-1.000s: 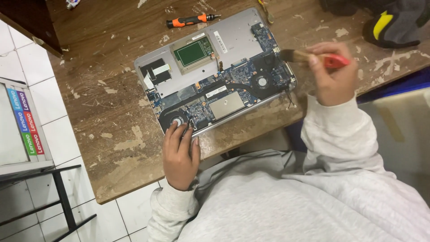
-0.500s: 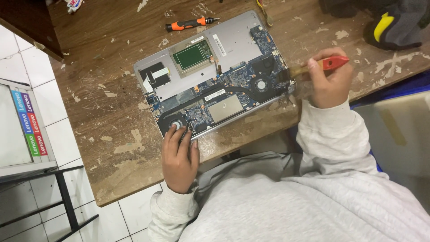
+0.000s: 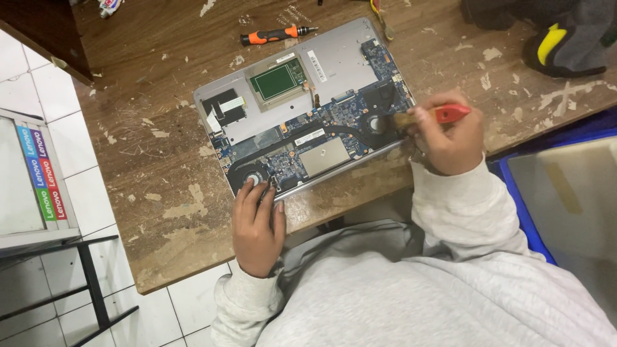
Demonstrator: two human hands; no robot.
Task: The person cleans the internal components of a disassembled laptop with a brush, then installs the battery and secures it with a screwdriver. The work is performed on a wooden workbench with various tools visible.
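An opened silver laptop lies bottom-up on a worn wooden table, its blue circuit board, two black fans and green trackpad board exposed. My left hand rests flat on the near left corner, fingers over the left fan. My right hand grips a small brush with a red handle; its bristles touch the right fan.
An orange-and-black screwdriver lies beyond the laptop. A dark bag with a yellow patch sits at the far right. A blue bin stands to my right. A white box with coloured stripes rests on a black stand at left.
My right hand has moved the brush left and down, from beside the laptop's right edge onto the right fan. My left hand has stayed on the near corner.
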